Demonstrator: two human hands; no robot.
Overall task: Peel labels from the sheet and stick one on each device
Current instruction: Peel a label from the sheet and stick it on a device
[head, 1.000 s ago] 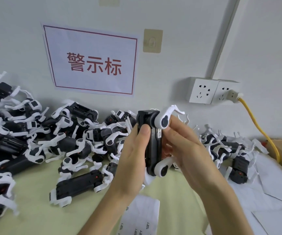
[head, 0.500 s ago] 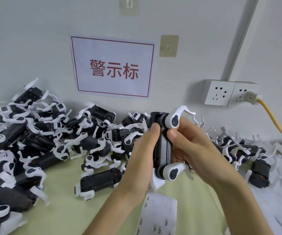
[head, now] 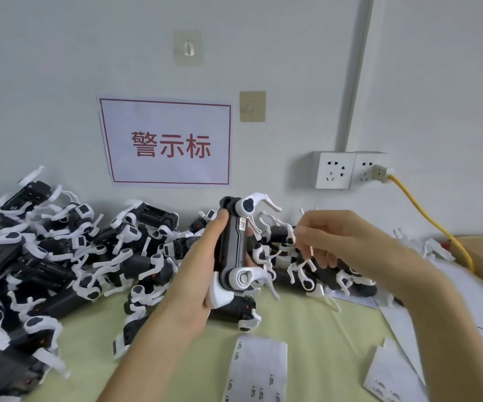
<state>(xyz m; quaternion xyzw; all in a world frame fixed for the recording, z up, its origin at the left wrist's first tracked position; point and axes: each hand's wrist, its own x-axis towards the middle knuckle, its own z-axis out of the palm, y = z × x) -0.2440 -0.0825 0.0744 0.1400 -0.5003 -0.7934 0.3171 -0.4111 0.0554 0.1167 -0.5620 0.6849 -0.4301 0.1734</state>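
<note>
Pale green table (head: 307, 329) against white wall (head: 60, 68) (red-lettered sign (head: 166, 142)), left hand (head: 202, 265) gripping device (head: 235, 248), right hand (head: 338, 239) loosely curled, empty.

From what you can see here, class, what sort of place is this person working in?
Probably a factory labelling bench: heaps of identical devices, a label sheet on the table, and a red-lettered sign on the wall.

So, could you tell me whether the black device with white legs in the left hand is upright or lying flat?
Upright: the left hand grips the black device on end.
</note>
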